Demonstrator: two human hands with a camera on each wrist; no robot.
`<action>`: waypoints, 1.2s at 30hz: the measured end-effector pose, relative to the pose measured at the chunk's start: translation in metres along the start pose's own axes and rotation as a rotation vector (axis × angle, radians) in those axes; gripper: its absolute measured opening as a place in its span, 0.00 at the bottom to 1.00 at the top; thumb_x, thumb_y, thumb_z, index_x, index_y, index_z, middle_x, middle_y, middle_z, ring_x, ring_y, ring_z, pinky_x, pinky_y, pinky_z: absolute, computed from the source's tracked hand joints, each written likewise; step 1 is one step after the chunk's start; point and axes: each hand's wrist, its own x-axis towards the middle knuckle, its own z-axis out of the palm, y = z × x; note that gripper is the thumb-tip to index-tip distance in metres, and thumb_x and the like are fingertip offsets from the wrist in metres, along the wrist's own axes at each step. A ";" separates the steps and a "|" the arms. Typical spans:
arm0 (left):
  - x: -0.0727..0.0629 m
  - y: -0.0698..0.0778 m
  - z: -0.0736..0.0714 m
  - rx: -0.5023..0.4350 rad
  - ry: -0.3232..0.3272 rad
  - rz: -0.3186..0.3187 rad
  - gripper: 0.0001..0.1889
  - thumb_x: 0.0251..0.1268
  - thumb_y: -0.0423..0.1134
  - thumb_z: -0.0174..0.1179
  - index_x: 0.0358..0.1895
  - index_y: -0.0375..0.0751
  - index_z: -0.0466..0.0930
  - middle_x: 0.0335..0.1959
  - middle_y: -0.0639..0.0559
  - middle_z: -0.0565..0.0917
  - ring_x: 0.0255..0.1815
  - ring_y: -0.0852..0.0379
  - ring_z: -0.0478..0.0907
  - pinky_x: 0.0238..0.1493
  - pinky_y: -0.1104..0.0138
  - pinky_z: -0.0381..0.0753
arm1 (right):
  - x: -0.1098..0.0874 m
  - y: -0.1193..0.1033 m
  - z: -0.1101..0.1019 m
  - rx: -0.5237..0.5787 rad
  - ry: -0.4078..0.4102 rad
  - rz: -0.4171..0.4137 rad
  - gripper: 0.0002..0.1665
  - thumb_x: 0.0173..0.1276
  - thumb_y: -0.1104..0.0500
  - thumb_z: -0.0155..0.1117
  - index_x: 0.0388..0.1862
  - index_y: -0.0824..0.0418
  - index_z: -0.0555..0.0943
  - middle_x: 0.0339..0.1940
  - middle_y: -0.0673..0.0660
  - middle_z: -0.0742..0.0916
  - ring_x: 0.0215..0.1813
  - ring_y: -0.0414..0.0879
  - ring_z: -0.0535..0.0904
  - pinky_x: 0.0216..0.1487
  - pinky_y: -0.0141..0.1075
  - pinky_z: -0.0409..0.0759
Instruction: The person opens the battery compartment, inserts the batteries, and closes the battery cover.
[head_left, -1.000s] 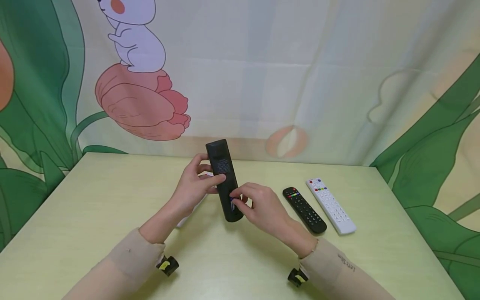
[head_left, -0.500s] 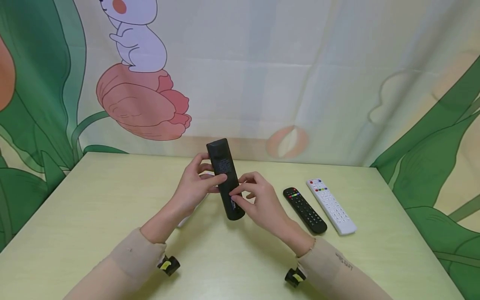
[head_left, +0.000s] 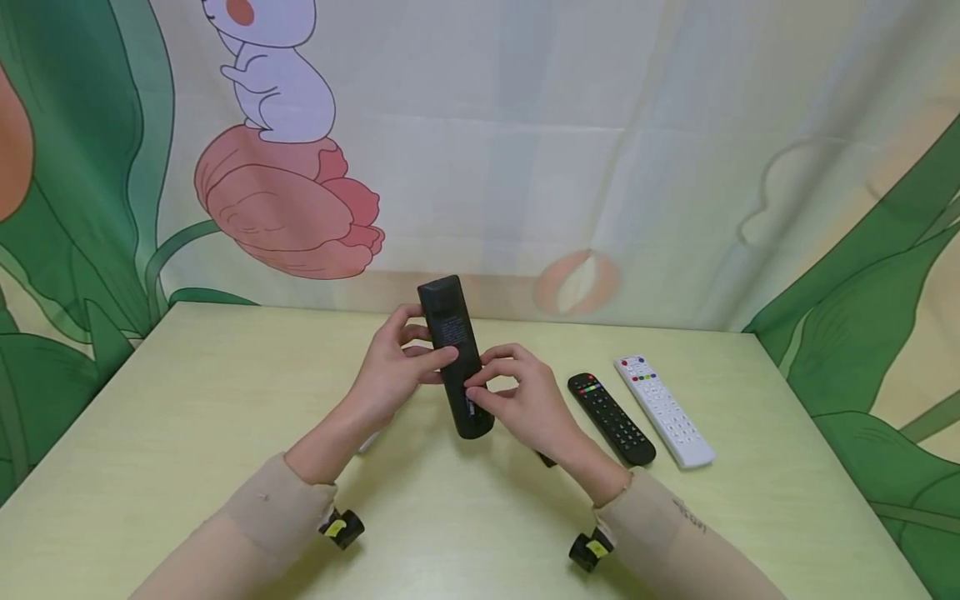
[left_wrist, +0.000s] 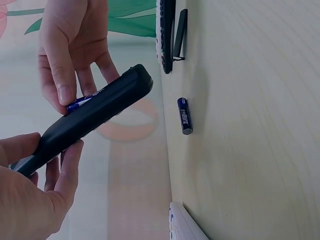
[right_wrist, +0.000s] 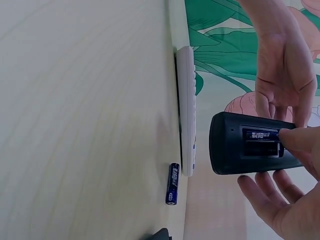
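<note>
My left hand (head_left: 390, 362) grips a black remote control (head_left: 453, 333) by its middle, back side toward me, raised above the table. Its battery compartment is uncovered. In the right wrist view a blue battery (right_wrist: 262, 135) lies in one slot, and the slot beside it looks dark and bare. The left wrist view shows this battery sticking up a little from the remote. My right hand (head_left: 525, 400) has its thumb and forefinger at the battery's end, pinching it. A second blue battery (left_wrist: 185, 116) lies loose on the table, hidden from the head view.
To the right lie another black remote (head_left: 611, 419) and a white remote (head_left: 663, 412), buttons up. A white remote (right_wrist: 186, 110) lies partly hidden behind the left hand. A small black cover (head_left: 546, 458) shows beside the right wrist. A printed curtain (head_left: 480, 167) hangs behind the table.
My right fingers have moved slightly up along the remote, and the hand has shifted upward. The small black cover has come into sight past the right wrist. The left hand keeps its grip.
</note>
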 end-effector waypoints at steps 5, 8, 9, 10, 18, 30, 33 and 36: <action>-0.002 0.001 0.001 0.007 -0.002 0.001 0.30 0.66 0.25 0.67 0.68 0.41 0.67 0.48 0.36 0.75 0.44 0.45 0.86 0.42 0.55 0.89 | 0.001 0.001 -0.001 0.032 0.001 0.072 0.07 0.63 0.65 0.77 0.37 0.62 0.87 0.51 0.54 0.81 0.56 0.49 0.79 0.45 0.38 0.88; -0.003 0.002 0.001 0.012 -0.003 -0.001 0.30 0.66 0.25 0.67 0.68 0.41 0.67 0.48 0.36 0.76 0.44 0.44 0.86 0.42 0.55 0.89 | 0.001 0.000 -0.002 0.082 0.004 0.143 0.17 0.62 0.65 0.78 0.46 0.62 0.80 0.51 0.56 0.81 0.55 0.50 0.81 0.49 0.42 0.87; -0.003 0.002 0.002 0.013 -0.004 -0.002 0.30 0.66 0.25 0.67 0.68 0.41 0.67 0.48 0.36 0.76 0.44 0.44 0.86 0.42 0.55 0.89 | 0.001 0.000 -0.002 0.097 0.003 0.168 0.21 0.62 0.64 0.78 0.50 0.62 0.77 0.51 0.56 0.81 0.54 0.50 0.82 0.52 0.44 0.85; -0.003 0.002 0.002 0.011 -0.004 -0.002 0.30 0.65 0.25 0.67 0.68 0.41 0.67 0.48 0.36 0.76 0.44 0.45 0.86 0.42 0.55 0.89 | 0.002 0.000 -0.003 0.113 0.000 0.190 0.25 0.63 0.64 0.77 0.54 0.62 0.74 0.51 0.57 0.81 0.53 0.51 0.82 0.54 0.46 0.84; -0.001 0.003 0.002 -0.006 -0.022 0.021 0.30 0.65 0.23 0.67 0.67 0.40 0.67 0.47 0.37 0.76 0.43 0.45 0.86 0.42 0.54 0.89 | 0.004 -0.001 -0.006 0.152 -0.050 0.243 0.31 0.64 0.62 0.77 0.64 0.60 0.75 0.52 0.58 0.82 0.53 0.55 0.80 0.54 0.50 0.80; -0.003 0.008 0.004 -0.015 -0.044 0.030 0.30 0.65 0.24 0.67 0.69 0.39 0.66 0.48 0.37 0.76 0.45 0.45 0.86 0.43 0.54 0.89 | 0.003 0.002 -0.007 0.169 -0.019 0.219 0.30 0.60 0.59 0.80 0.59 0.56 0.76 0.48 0.56 0.84 0.48 0.53 0.81 0.50 0.46 0.80; -0.002 0.008 0.005 -0.020 -0.045 0.023 0.31 0.66 0.24 0.67 0.69 0.38 0.66 0.49 0.36 0.76 0.45 0.45 0.86 0.44 0.53 0.89 | 0.003 0.003 -0.008 0.136 -0.005 0.179 0.31 0.59 0.58 0.81 0.58 0.57 0.76 0.46 0.56 0.85 0.45 0.52 0.82 0.50 0.45 0.80; -0.002 0.008 0.004 -0.033 -0.042 0.016 0.31 0.66 0.24 0.67 0.69 0.37 0.66 0.49 0.36 0.76 0.45 0.45 0.86 0.44 0.52 0.88 | 0.001 0.003 -0.008 0.108 0.023 0.127 0.33 0.58 0.58 0.82 0.58 0.57 0.74 0.45 0.56 0.85 0.42 0.50 0.83 0.47 0.45 0.81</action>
